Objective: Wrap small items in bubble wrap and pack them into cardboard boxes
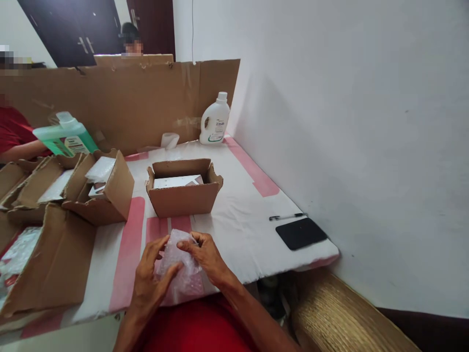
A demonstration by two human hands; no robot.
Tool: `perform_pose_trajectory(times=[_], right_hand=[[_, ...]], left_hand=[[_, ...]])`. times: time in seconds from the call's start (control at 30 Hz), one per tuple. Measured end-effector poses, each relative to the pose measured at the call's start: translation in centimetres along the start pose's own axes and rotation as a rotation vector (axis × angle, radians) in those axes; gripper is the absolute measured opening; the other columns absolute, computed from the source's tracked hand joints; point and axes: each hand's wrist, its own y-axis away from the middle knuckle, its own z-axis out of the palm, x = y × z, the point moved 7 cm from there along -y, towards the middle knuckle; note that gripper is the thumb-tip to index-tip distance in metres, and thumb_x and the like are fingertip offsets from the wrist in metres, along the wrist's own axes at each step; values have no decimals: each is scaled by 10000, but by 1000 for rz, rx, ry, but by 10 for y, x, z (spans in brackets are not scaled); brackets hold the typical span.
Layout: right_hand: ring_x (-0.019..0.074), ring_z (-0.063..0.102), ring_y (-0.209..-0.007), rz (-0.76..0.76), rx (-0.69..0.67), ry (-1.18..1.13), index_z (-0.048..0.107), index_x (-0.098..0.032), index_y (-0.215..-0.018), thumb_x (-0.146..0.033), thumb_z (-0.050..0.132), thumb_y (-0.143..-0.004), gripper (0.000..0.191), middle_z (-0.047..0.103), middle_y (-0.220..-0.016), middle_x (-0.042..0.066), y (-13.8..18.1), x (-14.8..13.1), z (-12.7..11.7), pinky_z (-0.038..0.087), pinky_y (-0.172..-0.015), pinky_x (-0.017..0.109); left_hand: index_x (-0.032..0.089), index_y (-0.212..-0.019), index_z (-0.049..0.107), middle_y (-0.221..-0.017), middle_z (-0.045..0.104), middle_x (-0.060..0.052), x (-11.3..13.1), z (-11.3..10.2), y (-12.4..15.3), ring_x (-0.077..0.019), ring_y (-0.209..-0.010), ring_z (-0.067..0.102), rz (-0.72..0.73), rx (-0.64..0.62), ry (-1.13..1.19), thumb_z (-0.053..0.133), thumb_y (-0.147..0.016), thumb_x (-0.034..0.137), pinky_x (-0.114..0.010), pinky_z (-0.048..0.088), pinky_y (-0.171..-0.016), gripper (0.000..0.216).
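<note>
Both my hands grip a piece of clear bubble wrap (180,274) at the table's near edge, over my red shirt. My left hand (152,278) has its thumb and fingers closed on the wrap's left side. My right hand (205,256) pinches the top right of the wrap. Whatever lies inside the wrap is hidden. Just beyond my hands stands a small open cardboard box (183,199) with a white item (176,182) in it.
Several open cardboard boxes (98,195) crowd the left side. A green bottle (66,134), a white jug (215,120) and a tape roll (170,140) stand by the cardboard partition (128,93). A pen (287,216) and black pad (301,233) lie right. A person's arm (18,146) shows at left.
</note>
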Motion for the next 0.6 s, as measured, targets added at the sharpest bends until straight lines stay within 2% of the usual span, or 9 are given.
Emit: perform_pose_trajectory(times=[0.07,0.1,0.2,0.3,0.37,0.5,0.57,0.6], right_hand=[[78,297,-555,15,-43,-21,494,-193,-631,-654,799,-710,559,367,-597,-72,4,0,1,228,-521,246],[75,280,-548,18,-54,-23,477,-196,-619,-653,795,-716,566,350,-593,-73,6,-1,0,216,-516,249],[68,220,-528,23,-79,-3,412,-209,-578,-650,789,-725,598,290,-570,-83,12,-2,-6,173,-498,259],[63,211,-510,35,-135,-10,416,-210,-577,-663,777,-730,599,294,-560,-88,16,-2,-7,164,-482,256],[56,208,-484,46,-150,-9,395,-216,-565,-666,785,-714,614,286,-537,-97,17,-3,-11,156,-461,250],[54,258,-417,46,-157,91,396,-224,-551,-611,803,-722,587,309,-474,-109,15,-11,-30,182,-418,237],[74,380,-460,-24,-143,191,496,-206,-604,-556,793,-762,485,432,-525,-82,12,-22,-43,286,-456,230],[90,452,-515,-78,-84,254,551,-196,-661,-532,782,-782,425,506,-592,-60,10,-29,-52,347,-501,233]], left_hand=[[288,-1078,767,-1008,746,-70,-1,-1,-3,-239,-894,676,-54,15,35,715,-805,461,-362,538,-826,327],[281,-987,786,-941,750,-65,-3,-3,-4,-237,-865,677,-85,20,51,702,-809,473,-352,536,-813,275],[261,-838,784,-847,741,-53,-7,-4,-3,-229,-804,665,-165,-2,73,730,-763,505,-327,527,-765,260],[236,-783,753,-774,702,-32,-12,2,2,-198,-743,628,-228,-71,126,731,-760,530,-291,506,-709,295],[220,-762,719,-739,669,-16,-21,4,5,-171,-702,598,-300,-67,216,740,-757,550,-264,491,-664,331],[231,-845,707,-789,701,-23,-56,-10,13,-170,-696,617,-541,117,499,799,-677,597,-268,523,-623,413],[254,-831,710,-818,728,-38,-70,-20,16,-207,-757,663,-593,205,557,824,-587,647,-304,568,-659,476],[265,-806,708,-811,732,-44,-75,-25,17,-229,-788,680,-596,232,563,822,-547,677,-327,587,-684,500]])
